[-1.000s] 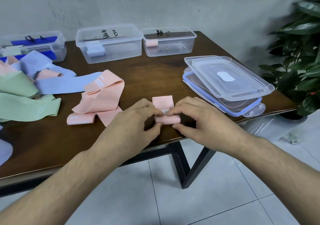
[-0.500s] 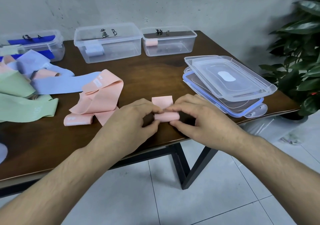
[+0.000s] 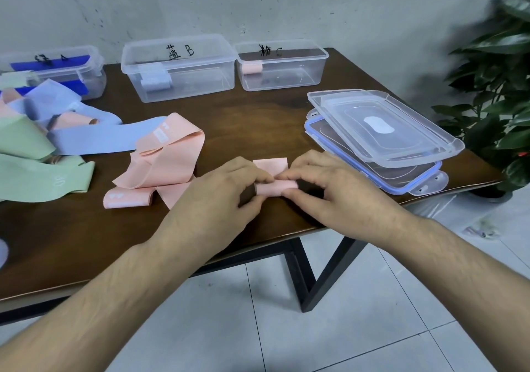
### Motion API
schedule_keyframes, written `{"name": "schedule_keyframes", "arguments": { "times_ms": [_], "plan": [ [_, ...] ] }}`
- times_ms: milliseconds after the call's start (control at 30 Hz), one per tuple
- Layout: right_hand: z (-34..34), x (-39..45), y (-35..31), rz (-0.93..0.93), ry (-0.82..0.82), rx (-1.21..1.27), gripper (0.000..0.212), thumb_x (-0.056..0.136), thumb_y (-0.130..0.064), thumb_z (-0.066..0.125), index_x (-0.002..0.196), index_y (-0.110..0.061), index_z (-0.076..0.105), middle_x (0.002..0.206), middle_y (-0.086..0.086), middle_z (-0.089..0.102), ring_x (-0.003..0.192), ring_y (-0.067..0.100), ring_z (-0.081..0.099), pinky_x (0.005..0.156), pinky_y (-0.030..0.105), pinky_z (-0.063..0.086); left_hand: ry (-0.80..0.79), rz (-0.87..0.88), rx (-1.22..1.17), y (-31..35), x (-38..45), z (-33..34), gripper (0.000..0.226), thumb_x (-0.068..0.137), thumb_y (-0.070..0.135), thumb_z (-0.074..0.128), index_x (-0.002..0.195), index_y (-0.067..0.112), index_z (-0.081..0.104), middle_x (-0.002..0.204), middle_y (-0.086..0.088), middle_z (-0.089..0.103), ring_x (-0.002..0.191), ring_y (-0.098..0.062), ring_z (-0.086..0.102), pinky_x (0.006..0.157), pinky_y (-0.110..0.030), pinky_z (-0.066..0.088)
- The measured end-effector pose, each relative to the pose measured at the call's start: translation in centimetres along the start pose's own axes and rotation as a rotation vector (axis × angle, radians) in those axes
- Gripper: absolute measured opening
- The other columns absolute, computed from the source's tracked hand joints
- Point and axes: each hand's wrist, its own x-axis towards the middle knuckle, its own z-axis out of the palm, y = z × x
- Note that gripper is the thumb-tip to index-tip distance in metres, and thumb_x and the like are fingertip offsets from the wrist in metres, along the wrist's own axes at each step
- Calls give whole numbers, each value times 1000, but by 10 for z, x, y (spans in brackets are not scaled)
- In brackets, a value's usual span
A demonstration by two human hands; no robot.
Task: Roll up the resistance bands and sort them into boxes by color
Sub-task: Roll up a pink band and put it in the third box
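The middle clear box (image 3: 179, 72) carries a handwritten black mark on its far wall: the Chinese character 蓝 followed by the letter B. The right clear box (image 3: 282, 64) has a black handwritten character, probably 粉, then a faint C. The left box (image 3: 57, 69) bears black writing too blurred to read. A green band (image 3: 43, 178) shows a pale printed number that looks like 40.

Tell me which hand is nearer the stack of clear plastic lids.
Right. The right hand lies just beside the stack of clear plastic lids; the left hand is farther away, across the pink band roll both hold.
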Motion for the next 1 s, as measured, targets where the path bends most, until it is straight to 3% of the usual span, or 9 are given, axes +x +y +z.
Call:
{"name": "schedule_keyframes", "arguments": {
  "times_ms": [100, 200, 433, 567, 833, 1000],
  "plan": [
    [-1, 0, -1, -10, 1, -16, 36, 93, -34, 66, 128, -36, 62, 112, -20, 51, 109, 8, 52, 93, 24, 43, -5, -6, 14, -3, 3, 0, 28, 94, 27, 60, 121, 32, 65, 110, 23, 54, 83, 23, 43, 69, -2, 34],
    [-1, 3, -3, -15, 3, -2, 31, 91, -28, 70, 121, -31, 65, 113, -18, 55, 109, 9, 54, 95, 29, 45, -21, -5, 17, -3, 5, 1, 29, 96, 29, 57, 123, 34, 64, 109, 24, 51, 85, 22, 44, 69, -5, 36],
    [-1, 10, 1, 13, -35, -18, 31, 92, -29, 69, 123, -30, 66, 116, -15, 59, 109, 14, 54, 98, 37, 44, -7, -28, 28, -5, 5, 3, 30, 93, 30, 63, 122, 32, 61, 116, 18, 49, 77, 9, 48, 63, -10, 37],
    [-2, 12, 4, 6, -22, -72, 32, 92, -32, 68, 123, -33, 66, 111, -18, 56, 102, 11, 48, 94, 32, 44, 2, -38, 35, -5, 11, 2, 27, 92, 25, 63, 118, 31, 64, 115, 16, 55, 77, 11, 48, 65, -6, 35],
    [-7, 2, -2, -5, -22, -6, 22, 91, -29, 70, 112, -32, 64, 107, -19, 62, 104, 10, 54, 92, 35, 46, -4, -8, 51, 2, 4, -3, 26, 88, 26, 66, 113, 31, 69, 109, 17, 60, 78, 16, 48, 68, -4, 36],
    [-11, -16, -9, -49, -31, -23, 18, 91, -29, 70, 109, -30, 67, 103, -21, 62, 96, 8, 50, 87, 23, 41, -45, -7, 24, 8, -13, -3, 27, 87, 28, 65, 114, 34, 68, 105, 19, 57, 82, 18, 47, 65, -6, 36]
  ]
}}
